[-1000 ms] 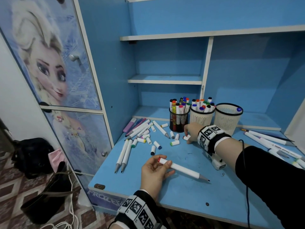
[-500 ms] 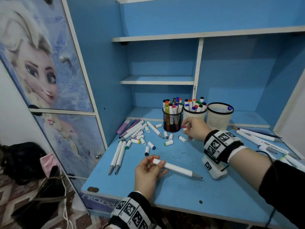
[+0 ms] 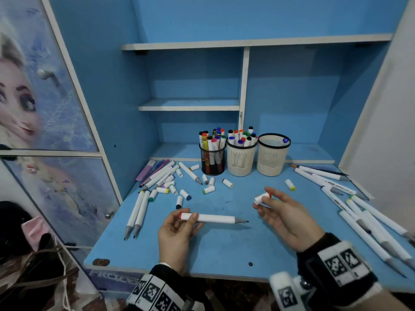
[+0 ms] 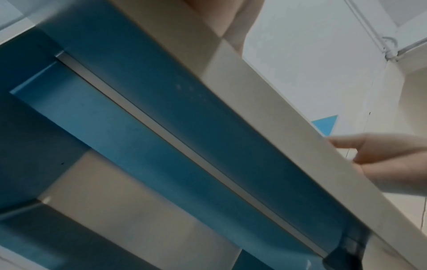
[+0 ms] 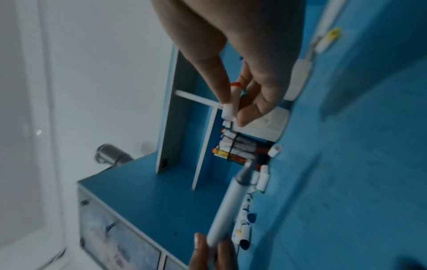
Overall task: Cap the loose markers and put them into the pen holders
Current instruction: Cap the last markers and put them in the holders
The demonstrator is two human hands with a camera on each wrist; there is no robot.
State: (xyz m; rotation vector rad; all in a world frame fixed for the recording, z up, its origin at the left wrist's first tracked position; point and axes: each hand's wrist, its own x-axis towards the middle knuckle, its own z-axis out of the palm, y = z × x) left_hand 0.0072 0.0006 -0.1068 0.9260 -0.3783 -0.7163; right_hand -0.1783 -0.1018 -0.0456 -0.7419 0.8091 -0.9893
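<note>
My left hand [image 3: 188,218] holds a white marker [image 3: 215,218] by its red-tipped end, level above the desk, its bare grey tip pointing right. My right hand [image 3: 263,199] pinches a white cap with a red end [image 3: 262,197], a short way right of and above that tip. In the right wrist view the cap [image 5: 231,102] sits between thumb and fingers, and the marker [image 5: 228,206] runs below it. Three pen holders stand at the back: a black mesh one [image 3: 213,162] and a cream one [image 3: 240,162], both full, and a cream one [image 3: 272,160] with one marker.
Loose caps [image 3: 208,189] and uncapped markers [image 3: 137,213] lie scattered on the blue desk [image 3: 224,250] at left and centre. Several more uncapped markers [image 3: 368,225] lie along the right side. Shelves rise behind the holders. A bag sits on the floor at left.
My right hand picked up the red-ended cap near the black holder and drew it back toward the marker's tip. The left hand kept hold of the marker.
</note>
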